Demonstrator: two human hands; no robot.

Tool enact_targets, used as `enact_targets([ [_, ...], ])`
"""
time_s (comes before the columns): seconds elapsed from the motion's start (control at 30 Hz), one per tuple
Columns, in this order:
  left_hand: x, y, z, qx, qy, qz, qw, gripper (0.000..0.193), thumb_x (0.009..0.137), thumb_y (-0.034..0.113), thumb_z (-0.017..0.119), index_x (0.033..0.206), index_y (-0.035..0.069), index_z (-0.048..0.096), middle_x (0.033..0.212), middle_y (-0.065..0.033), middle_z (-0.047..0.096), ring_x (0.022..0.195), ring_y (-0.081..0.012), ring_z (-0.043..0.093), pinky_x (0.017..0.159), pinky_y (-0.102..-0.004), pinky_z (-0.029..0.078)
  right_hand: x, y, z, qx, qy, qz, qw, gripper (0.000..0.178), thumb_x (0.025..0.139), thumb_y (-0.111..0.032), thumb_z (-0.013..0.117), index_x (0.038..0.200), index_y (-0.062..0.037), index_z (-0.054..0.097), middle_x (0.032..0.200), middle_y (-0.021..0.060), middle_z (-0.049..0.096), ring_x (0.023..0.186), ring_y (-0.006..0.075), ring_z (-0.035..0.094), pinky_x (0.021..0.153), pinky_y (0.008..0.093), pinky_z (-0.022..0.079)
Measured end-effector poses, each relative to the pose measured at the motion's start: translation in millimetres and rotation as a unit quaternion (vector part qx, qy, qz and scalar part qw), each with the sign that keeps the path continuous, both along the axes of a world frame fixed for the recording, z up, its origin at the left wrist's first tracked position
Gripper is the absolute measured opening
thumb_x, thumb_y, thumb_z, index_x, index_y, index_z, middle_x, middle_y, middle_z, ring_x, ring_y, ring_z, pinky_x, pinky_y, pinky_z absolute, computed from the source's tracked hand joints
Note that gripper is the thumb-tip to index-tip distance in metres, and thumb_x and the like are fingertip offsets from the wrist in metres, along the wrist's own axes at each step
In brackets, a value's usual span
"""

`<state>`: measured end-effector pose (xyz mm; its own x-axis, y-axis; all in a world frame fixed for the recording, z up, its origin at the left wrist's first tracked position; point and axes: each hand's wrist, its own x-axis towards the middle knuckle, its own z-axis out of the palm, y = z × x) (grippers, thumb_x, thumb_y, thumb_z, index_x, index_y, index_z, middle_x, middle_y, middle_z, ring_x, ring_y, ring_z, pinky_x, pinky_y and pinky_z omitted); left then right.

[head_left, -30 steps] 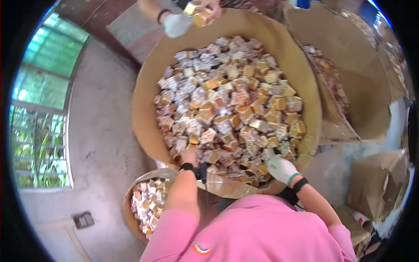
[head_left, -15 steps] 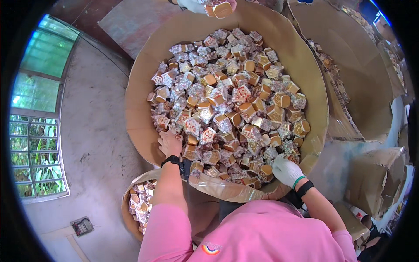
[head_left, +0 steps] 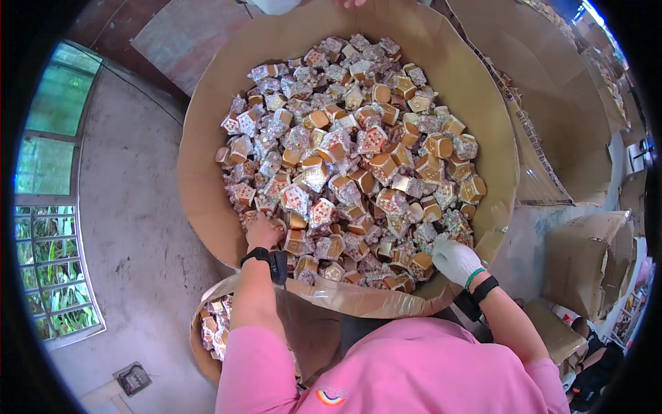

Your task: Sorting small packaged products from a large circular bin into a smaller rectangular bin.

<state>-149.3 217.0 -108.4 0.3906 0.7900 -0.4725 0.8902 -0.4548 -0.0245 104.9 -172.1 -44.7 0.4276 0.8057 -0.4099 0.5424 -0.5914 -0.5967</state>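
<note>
A big round cardboard bin (head_left: 200,179) in front of me holds a heap of small pentagonal pieces (head_left: 372,140), glittery silver-white with gold sides, some with red marks. At the heap's near left edge my bare left hand (head_left: 262,231) reaches down among the pieces. Its fingers bend inward, and the fingertips are partly hidden there. My right hand (head_left: 456,262), in a white knit glove, rests against the heap's near right edge. The gloved fingers are curled closed; what they hold, if anything, does not show.
Below left stands a smaller cardboard container (head_left: 200,345) with similar pieces. Another large cardboard bin (head_left: 552,103) adjoins on the right, with a cardboard box (head_left: 586,262) nearer. Another person's hand (head_left: 350,3) shows at the far rim. A barred window (head_left: 55,262) is in the left wall.
My left hand has gone from fingers spread at the bin's wall to fingers bent among the pieces. The right hand stays nearly in place. The other person's held pieces have left view.
</note>
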Motion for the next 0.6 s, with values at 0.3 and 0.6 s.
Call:
enact_targets([
  [0.3, 36, -45, 69, -0.355, -0.516, 0.433, 0.648, 0.022, 0.082, 0.026, 0.061, 0.093, 0.008, 0.058, 0.083, -0.0060, 0.062, 0.072, -0.0198, 0.060, 0.059, -0.0344, 0.051, 11, 4, -30, 0.161, -0.027, 0.127, 0.978, 0.014, 0.073, -0.017, 0.053, 0.077, -0.0044, 0.058, 0.076, 0.0138, 0.060, 0.074, 0.0339, 0.056, 0.066, 0.0392, 0.046],
  [0.6, 98, -159, 106, -0.484, -0.573, 0.469, 0.466, 0.030, 0.080, 0.028, 0.065, 0.099, 0.007, 0.056, 0.091, -0.0072, 0.060, 0.080, -0.0209, 0.060, 0.063, -0.0368, 0.055, -36, 89, 89, 0.122, 0.087, 0.005, 0.989, 0.040, 0.072, -0.042, 0.063, 0.074, -0.0024, 0.060, 0.075, 0.0164, 0.059, 0.074, 0.0292, 0.060, 0.064, 0.0384, 0.046],
])
